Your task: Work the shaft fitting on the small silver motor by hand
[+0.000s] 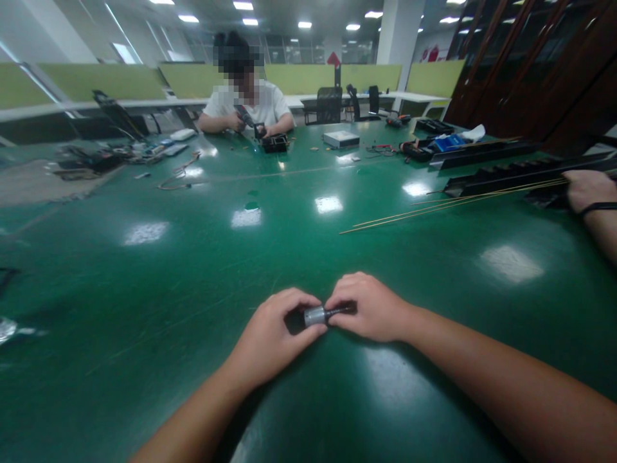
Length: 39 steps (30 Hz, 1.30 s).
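Note:
Low over the green table, a small silver cylinder with a thin dark shaft (315, 315) lies between my two hands. My left hand (277, 328) curls around its left side, thumb and fingers closed on the silver body. On the other side my right hand (369, 305) pinches the dark shaft end between thumb and fingers. The hands almost touch at the fingertips. What exactly the part is, I cannot make out, as fingers cover some of it.
The green tabletop (193, 276) shows bright reflections. Across it a person (245, 109) holds a tool over a black part (274, 143). At right another person's hand (590, 190) holds thin brass-coloured rods (409, 213) beside black rails (506, 177). Clutter (91, 161) lies far left.

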Tool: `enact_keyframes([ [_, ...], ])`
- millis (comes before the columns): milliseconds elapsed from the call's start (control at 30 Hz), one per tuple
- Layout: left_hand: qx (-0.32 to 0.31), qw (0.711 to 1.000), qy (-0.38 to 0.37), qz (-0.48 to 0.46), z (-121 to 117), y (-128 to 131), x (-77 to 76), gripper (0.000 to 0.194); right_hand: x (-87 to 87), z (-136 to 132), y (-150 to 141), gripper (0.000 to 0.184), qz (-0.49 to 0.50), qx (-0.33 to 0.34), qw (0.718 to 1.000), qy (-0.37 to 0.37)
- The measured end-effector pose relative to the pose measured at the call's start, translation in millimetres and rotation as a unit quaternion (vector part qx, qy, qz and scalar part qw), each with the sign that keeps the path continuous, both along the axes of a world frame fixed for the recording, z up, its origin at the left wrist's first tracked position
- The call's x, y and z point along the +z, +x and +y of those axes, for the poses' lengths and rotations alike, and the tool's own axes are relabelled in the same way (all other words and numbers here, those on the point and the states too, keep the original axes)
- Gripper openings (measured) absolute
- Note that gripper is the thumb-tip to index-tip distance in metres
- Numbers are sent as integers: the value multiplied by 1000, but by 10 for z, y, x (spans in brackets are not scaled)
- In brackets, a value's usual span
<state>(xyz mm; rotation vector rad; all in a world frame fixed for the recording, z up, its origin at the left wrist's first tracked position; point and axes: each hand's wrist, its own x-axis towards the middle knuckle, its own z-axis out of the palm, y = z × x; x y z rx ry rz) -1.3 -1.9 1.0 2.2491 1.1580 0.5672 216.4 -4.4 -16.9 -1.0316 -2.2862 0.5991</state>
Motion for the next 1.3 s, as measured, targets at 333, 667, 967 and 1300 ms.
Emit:
enact_keyframes([
  [333, -5, 1000, -6, 4, 9, -31, -13, 20, 6, 9, -5, 11, 0, 5, 1000, -7],
  [667, 4, 1000, -1, -8, 24, -65, -58, 22, -1, 21, -40, 10, 9, -1, 1000, -21],
  [967, -9, 1000, -4, -24, 46, -103, -51, 22, 12, 19, -68, 10, 3, -3, 999, -32],
  [1300, -10, 1000, 12, -26, 11, -103, -51, 23, 12, -11, -64, 10, -4, 1, 1000, -3],
])
